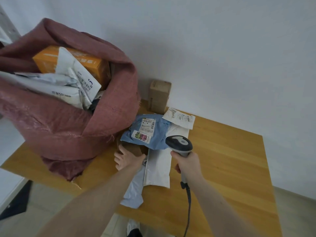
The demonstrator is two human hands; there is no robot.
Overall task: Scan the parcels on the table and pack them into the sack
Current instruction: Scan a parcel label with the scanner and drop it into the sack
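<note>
A dark red woven sack (56,127) stands open on the left of the wooden table (222,159), holding an orange box (92,64) and several white mailers. My left hand (127,159) grips a brown parcel (135,149) that lies partly under a blue mailer (150,134) with white labels. My right hand (187,162) holds a grey barcode scanner (180,145) with its head over the blue mailer's right edge. A white mailer (159,168) lies beneath, and a pale blue bag (134,192) reaches the table's front edge.
A cardboard box (159,96) stands upright by the wall behind the parcels. A small white labelled packet (179,118) lies beside it. The scanner's cable (189,207) hangs down over the table's front. Bare wood shows on the table's right half.
</note>
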